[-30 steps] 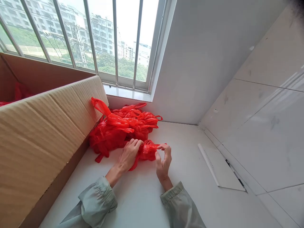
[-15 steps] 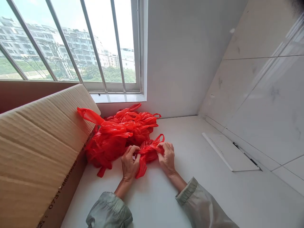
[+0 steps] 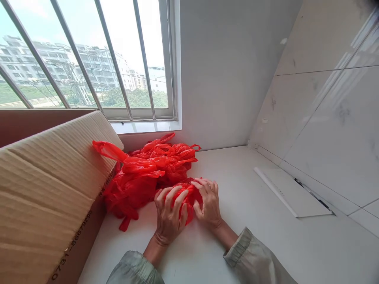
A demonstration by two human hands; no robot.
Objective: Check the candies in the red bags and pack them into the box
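A small red plastic bag (image 3: pixel 189 201), bunched up, sits on the white surface in front of me. My left hand (image 3: pixel 170 211) is cupped over its left side, with the fingers curved across the top. On the opposite side my right hand (image 3: pixel 209 203) curls around the bag, thumb low and fingers on top. Both hands hide much of it. Just behind lies a heap of knotted red plastic bags (image 3: pixel 148 171), their handle loops sticking up.
At the left stands a large cardboard box (image 3: pixel 50 185) with its flap tilted outward; the heap touches it. A flat white panel (image 3: pixel 291 193) and a dark pen-like strip (image 3: pixel 314 197) lie by the tiled wall (image 3: pixel 328 130). Behind is a barred window (image 3: pixel 139 59).
Both hands have gone from pinching the small bag's ends to cupping it from above. Its raised handle loop and hanging end no longer show.
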